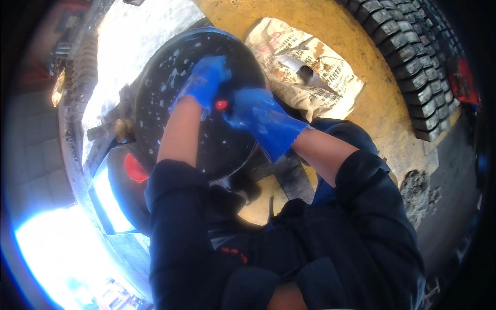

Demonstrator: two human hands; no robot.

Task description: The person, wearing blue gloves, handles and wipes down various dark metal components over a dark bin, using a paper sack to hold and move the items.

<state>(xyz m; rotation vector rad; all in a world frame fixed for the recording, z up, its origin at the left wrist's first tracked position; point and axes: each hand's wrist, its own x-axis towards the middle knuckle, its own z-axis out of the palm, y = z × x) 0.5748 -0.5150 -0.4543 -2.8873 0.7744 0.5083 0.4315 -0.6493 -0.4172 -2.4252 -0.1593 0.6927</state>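
Two blue-gloved hands at work over a round black tub

The left hand (209,77) reaches far over the tub, its gloved fingers blurred and partly turned away; whether they are curled or spread, or hold something, cannot be made out. The right hand (253,108) is nearer the middle, its fingertips lost against the dark surface; its grip cannot be judged either. Just beside it shows a small red round piece (221,105), perhaps a handle end.

The round black tub (222,155), flecked with pale spots, lies in front of the person, under both hands. The step in hand looks like two-handed handling there; a next move would call for steady fingers and a clear view of them.

Just beyond the tub's right edge lies a crumpled paper sack (336,64), torn, printed with red and dark characters. Small red lettering marks the dark jacket (289,232), too blurred to read. Outward are a yellowish floor (387,126), a chunky tyre (408,62) at upper right and a brownish knob (123,131) left of the tub.
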